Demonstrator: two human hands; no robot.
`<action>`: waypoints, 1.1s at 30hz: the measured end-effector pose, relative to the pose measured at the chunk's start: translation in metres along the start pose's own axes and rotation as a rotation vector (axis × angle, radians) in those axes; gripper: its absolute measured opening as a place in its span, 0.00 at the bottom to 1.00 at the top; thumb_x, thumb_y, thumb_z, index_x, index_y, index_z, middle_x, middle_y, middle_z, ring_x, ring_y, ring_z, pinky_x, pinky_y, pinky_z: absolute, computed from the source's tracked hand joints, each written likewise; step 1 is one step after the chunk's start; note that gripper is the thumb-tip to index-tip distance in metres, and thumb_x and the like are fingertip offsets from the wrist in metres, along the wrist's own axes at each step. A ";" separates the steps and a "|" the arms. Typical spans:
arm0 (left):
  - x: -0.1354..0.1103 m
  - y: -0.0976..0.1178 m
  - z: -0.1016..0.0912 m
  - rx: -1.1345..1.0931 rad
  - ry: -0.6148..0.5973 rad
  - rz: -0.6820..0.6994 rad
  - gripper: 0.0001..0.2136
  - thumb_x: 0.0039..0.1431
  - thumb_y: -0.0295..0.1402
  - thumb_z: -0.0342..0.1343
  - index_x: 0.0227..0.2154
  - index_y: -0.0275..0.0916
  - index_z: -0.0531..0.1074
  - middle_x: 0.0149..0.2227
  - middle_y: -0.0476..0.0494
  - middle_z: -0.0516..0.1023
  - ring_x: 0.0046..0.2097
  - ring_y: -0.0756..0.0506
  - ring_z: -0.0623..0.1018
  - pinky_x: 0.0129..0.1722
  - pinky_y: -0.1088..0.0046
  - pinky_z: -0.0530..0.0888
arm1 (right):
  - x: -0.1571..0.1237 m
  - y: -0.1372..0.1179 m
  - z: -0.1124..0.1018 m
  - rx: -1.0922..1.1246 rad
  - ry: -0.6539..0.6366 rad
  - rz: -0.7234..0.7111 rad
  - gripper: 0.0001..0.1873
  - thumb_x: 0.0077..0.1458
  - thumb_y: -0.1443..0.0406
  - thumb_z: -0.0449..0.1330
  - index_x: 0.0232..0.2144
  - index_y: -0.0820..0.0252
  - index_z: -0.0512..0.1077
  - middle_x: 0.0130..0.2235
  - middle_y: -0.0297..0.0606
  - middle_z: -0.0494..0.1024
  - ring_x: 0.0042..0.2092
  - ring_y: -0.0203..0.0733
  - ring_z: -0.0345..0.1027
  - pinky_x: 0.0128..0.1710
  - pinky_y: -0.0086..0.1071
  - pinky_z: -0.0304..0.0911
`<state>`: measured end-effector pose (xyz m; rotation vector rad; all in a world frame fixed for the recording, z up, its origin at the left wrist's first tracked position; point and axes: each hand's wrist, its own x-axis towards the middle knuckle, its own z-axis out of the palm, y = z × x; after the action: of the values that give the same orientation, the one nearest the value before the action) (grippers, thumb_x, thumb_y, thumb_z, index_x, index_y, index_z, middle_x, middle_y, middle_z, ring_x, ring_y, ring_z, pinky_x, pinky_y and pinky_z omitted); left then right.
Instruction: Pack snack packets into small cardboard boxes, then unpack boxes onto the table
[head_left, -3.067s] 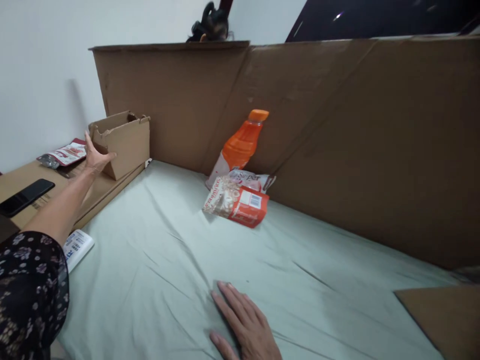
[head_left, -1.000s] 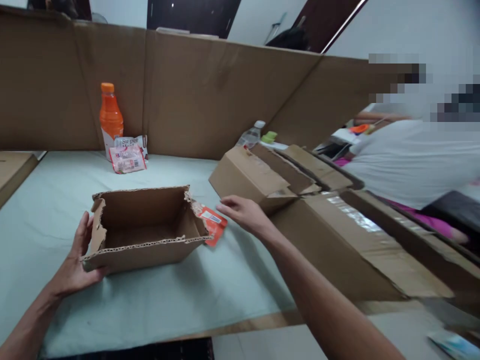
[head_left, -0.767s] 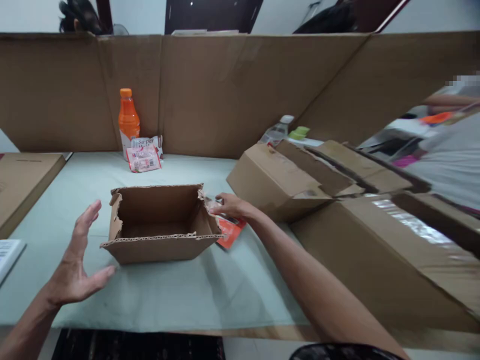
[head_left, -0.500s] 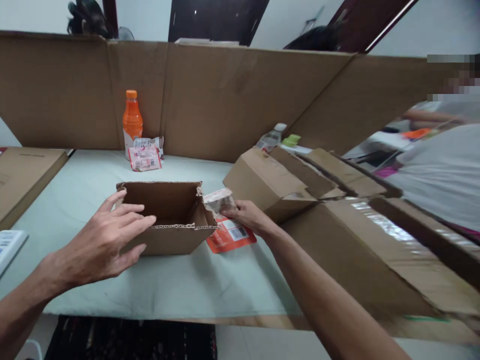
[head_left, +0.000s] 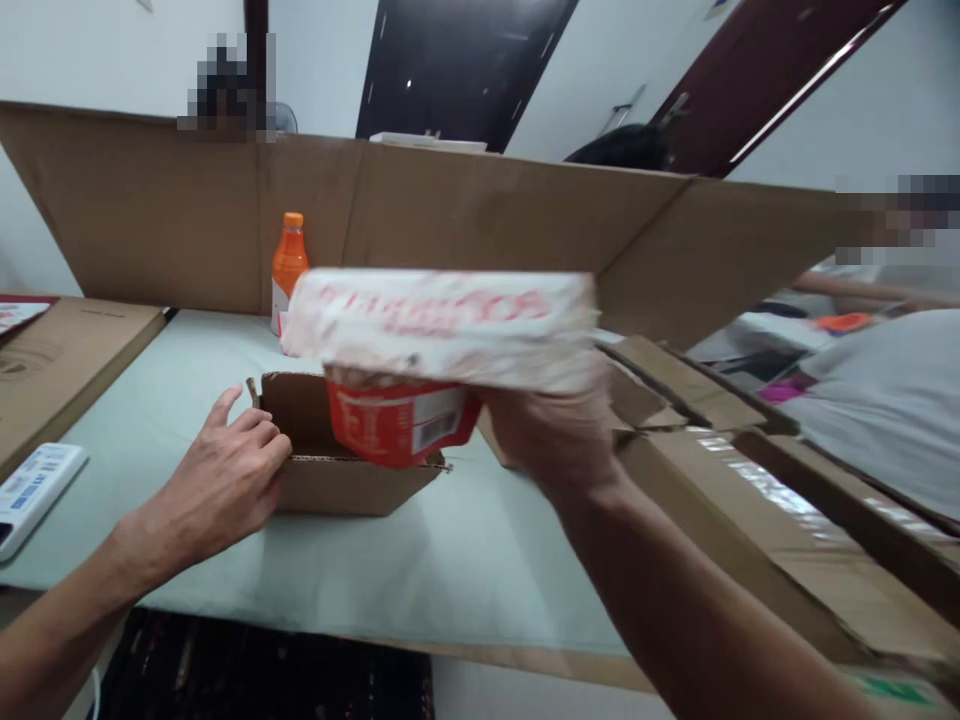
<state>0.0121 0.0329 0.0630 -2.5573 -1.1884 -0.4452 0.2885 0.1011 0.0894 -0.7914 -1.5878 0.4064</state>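
packet of red-and-white printed plastic point(head_left: 442, 330), pinched by the right hand point(head_left: 551, 430), looks mid-lift, calling for steady control before the lidless brown cardboard box point(head_left: 352, 488), where the left hand point(head_left: 225, 465) bends its fingers, grip unclear.

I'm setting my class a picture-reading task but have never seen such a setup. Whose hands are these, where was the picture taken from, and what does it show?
There is no machine here, only a person's two bare hands. The camera sits on that person's head, looking forward and down, so both arms reach in from below.

The right hand holds up a red and white packet, its lettering blurred. The left hand is at the left end of an open box; whether it touches is hard to tell.

The box stands on a pale green cloth. Behind, an orange bottle stands upright near a cardboard wall.
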 end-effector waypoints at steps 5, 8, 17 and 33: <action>-0.012 -0.011 0.003 -0.029 -0.008 0.006 0.07 0.52 0.21 0.52 0.27 0.38 0.72 0.31 0.42 0.79 0.40 0.40 0.80 0.67 0.46 0.64 | 0.004 0.017 0.016 0.018 -0.134 0.117 0.08 0.54 0.60 0.65 0.29 0.56 0.82 0.31 0.35 0.84 0.33 0.45 0.76 0.33 0.36 0.74; -0.016 -0.016 0.010 -0.053 -0.016 0.023 0.08 0.53 0.20 0.52 0.26 0.38 0.72 0.33 0.41 0.79 0.42 0.40 0.80 0.68 0.44 0.62 | 0.012 0.016 0.016 -0.051 -0.092 0.058 0.07 0.53 0.61 0.65 0.29 0.56 0.82 0.30 0.35 0.83 0.32 0.44 0.75 0.31 0.34 0.71; -0.024 -0.027 -0.001 -0.698 0.060 -0.324 0.13 0.58 0.26 0.46 0.43 0.38 0.72 0.41 0.43 0.83 0.43 0.42 0.81 0.45 0.62 0.78 | 0.015 0.028 0.022 -0.205 -0.699 0.225 0.16 0.52 0.59 0.57 0.27 0.61 0.81 0.24 0.32 0.77 0.26 0.38 0.69 0.26 0.28 0.62; 0.008 -0.016 0.003 -0.240 -0.185 -0.074 0.15 0.72 0.37 0.46 0.35 0.38 0.77 0.34 0.42 0.80 0.40 0.40 0.78 0.60 0.41 0.62 | 0.026 0.020 0.056 -0.664 -1.218 0.178 0.12 0.49 0.76 0.53 0.23 0.60 0.74 0.25 0.33 0.75 0.28 0.34 0.60 0.30 0.29 0.52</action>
<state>0.0050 0.0488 0.0654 -2.8170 -1.3722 -0.3957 0.2389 0.1431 0.0844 -1.3109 -2.8843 0.5378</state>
